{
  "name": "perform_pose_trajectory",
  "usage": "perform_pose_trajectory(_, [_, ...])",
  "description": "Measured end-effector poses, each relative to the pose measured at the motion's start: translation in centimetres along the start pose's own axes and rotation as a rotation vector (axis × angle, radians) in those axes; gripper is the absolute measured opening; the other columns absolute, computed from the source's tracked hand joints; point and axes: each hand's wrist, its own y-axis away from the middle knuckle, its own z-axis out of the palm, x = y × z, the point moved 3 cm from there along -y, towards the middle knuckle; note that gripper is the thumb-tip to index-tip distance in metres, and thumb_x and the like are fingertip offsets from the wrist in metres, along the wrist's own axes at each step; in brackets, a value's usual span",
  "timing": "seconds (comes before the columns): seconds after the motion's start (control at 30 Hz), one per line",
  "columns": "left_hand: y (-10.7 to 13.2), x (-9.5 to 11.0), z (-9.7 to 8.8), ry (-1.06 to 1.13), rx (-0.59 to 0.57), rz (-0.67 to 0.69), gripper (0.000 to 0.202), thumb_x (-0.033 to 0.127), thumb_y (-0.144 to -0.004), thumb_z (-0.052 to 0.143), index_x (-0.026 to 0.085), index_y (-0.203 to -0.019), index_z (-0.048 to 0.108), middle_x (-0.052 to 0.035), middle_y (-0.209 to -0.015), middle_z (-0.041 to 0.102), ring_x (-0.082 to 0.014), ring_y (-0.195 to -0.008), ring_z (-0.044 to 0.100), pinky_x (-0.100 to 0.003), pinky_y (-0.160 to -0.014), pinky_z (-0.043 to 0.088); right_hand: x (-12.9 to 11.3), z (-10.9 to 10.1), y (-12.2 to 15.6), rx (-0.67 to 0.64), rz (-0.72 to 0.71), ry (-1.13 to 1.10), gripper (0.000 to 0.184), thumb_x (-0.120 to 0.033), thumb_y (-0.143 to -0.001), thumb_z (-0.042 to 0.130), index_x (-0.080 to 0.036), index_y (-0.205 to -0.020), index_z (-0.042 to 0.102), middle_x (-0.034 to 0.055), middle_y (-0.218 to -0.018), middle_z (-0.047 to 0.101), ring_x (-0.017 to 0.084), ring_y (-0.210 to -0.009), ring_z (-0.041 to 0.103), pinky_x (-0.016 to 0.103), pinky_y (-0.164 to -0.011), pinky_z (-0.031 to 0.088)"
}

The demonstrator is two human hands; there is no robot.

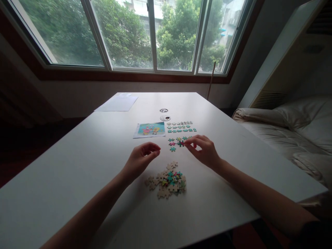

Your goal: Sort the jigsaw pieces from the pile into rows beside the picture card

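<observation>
My right hand pinches a dark green and pink jigsaw piece between thumb and fingertips, at the laid-out puzzle pieces. Those pieces sit in several rows, colour side up. My left hand hovers left of them, fingers curled with thumb and fingertips close together; whether anything small is between them is hidden. Nearer to me lies a loose heap of jigsaw pieces, many showing their plain beige backs. A printed picture of cartoon figures lies left of the rows.
The white table runs toward a window. White paper sheets lie at its far left. Two round inserts are set in the tabletop beyond the picture. A pale sofa stands to the right, and a thin stick leans near the window.
</observation>
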Motion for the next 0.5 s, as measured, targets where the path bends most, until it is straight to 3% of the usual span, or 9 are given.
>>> perform_pose_trajectory(0.2, [0.0, -0.2, 0.1, -0.109, -0.023, 0.065, 0.018, 0.032, -0.073, 0.057, 0.015, -0.078, 0.060, -0.0031, -0.073, 0.062, -0.0116, -0.062, 0.053, -0.021, -0.052, 0.041, 0.2, 0.2, -0.1, -0.030, 0.020, 0.010, 0.014, -0.029, -0.082, 0.053, -0.021, -0.079, 0.064, 0.0003, -0.075, 0.065, 0.009, -0.056, 0.052, 0.027, -0.067, 0.041])
perform_pose_trajectory(0.5, [0.7, 0.4, 1.0, -0.453, -0.116, 0.275, 0.013, 0.022, -0.079, 0.049, 0.016, -0.079, 0.060, 0.0006, -0.066, 0.060, -0.0082, -0.054, 0.048, -0.020, -0.054, 0.040, 2.5, 2.7, 0.7, -0.267, 0.214, -0.026, 0.011, -0.026, -0.078, 0.056, -0.020, -0.076, 0.065, -0.0004, -0.066, 0.060, 0.009, -0.056, 0.050, 0.021, -0.056, 0.038])
